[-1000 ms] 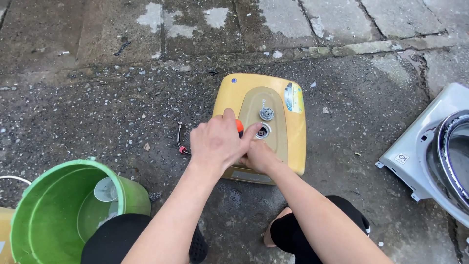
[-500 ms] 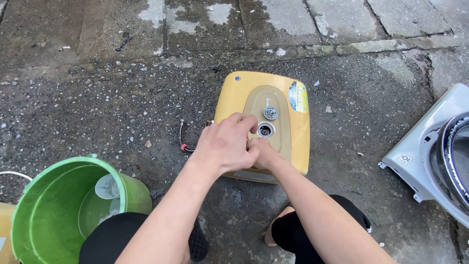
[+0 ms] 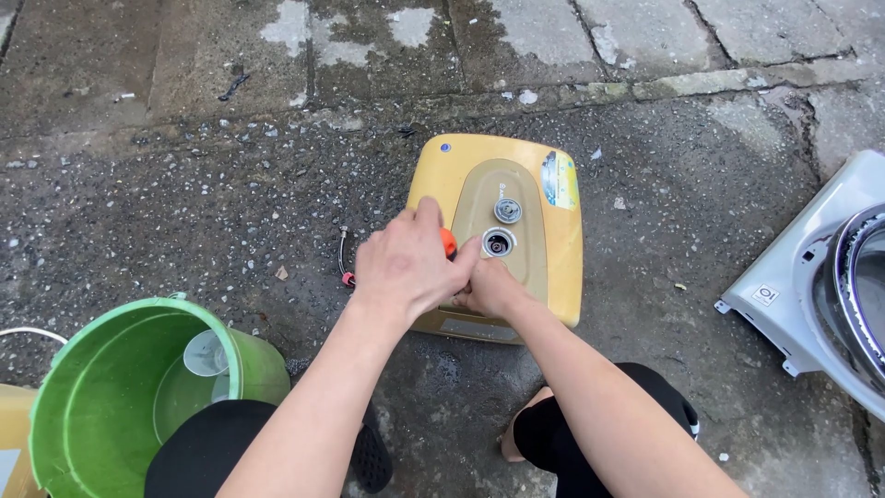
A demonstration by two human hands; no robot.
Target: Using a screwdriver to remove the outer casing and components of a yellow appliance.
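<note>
A yellow appliance casing (image 3: 553, 240) lies flat on wet asphalt, with a tan raised panel carrying two round metal fittings (image 3: 499, 243). My left hand (image 3: 406, 263) is curled over an orange-handled tool (image 3: 448, 242) at the panel's left side. My right hand (image 3: 493, 288) sits just below the lower fitting, fingers closed against the panel and touching the left hand. What the right hand grips is hidden.
A green bucket (image 3: 64, 406) with some water and a clear cup inside stands at lower left. A white washing-machine part (image 3: 811, 304) with a round opening lies at right. A thin hose piece (image 3: 344, 258) lies left of the casing. My knees are below.
My hands stayed at the casing's panel; the left hand shifted slightly, and the orange tool tip shows again. The camera view drifted a little.
</note>
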